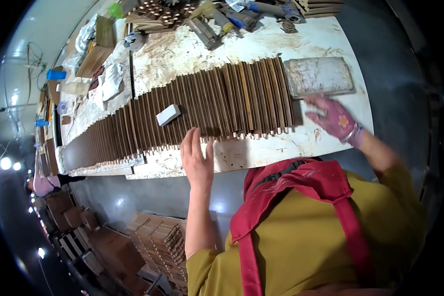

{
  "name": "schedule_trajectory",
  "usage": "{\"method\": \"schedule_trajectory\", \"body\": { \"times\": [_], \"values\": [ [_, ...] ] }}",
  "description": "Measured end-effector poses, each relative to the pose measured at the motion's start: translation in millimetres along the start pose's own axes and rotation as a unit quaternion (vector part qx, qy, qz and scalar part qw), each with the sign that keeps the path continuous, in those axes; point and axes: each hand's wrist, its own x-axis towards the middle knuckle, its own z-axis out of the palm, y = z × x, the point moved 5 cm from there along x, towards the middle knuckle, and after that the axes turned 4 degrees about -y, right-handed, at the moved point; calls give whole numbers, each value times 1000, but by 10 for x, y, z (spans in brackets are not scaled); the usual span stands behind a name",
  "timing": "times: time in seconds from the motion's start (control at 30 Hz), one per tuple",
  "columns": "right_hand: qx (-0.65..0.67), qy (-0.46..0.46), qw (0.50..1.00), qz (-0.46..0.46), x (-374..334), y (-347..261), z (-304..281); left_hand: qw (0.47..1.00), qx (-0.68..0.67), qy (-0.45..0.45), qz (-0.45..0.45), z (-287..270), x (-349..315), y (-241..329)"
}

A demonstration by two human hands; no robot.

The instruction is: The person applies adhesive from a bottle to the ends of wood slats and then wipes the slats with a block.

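A long row of thin brown wooden slats (197, 101), standing side by side on edge, runs across the white table and off to the left. Pale round pegs stick out at their near ends. My bare left hand (196, 155) is open at the near edge of the row, fingers stretched toward the slats; I cannot tell whether they touch. On top of the slats rests a small white block (168, 115). My right hand (336, 118), in a pink glove with a flower patch, is open, fingers apart, just below a flat greyish-white slab (319, 76) at the row's right end.
Power tools (222, 22) with blue and yellow bodies lie along the far side of the worktable (158, 56), near stacked wooden pieces (155, 17). A wooden box (97, 47) and crumpled white cloth (112, 81) sit at left. Stacked cardboard (158, 241) stands on the floor; another person (43, 182) is far left.
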Motion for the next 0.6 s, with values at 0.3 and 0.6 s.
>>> {"method": "schedule_trajectory", "body": {
  "times": [0.3,0.6],
  "values": [
    [421,-120,885,159,375,262,738,992,126,-15,-13,386,817,415],
    [531,-74,833,136,386,394,1041,989,123,-81,-17,647,906,356]
  ]
}}
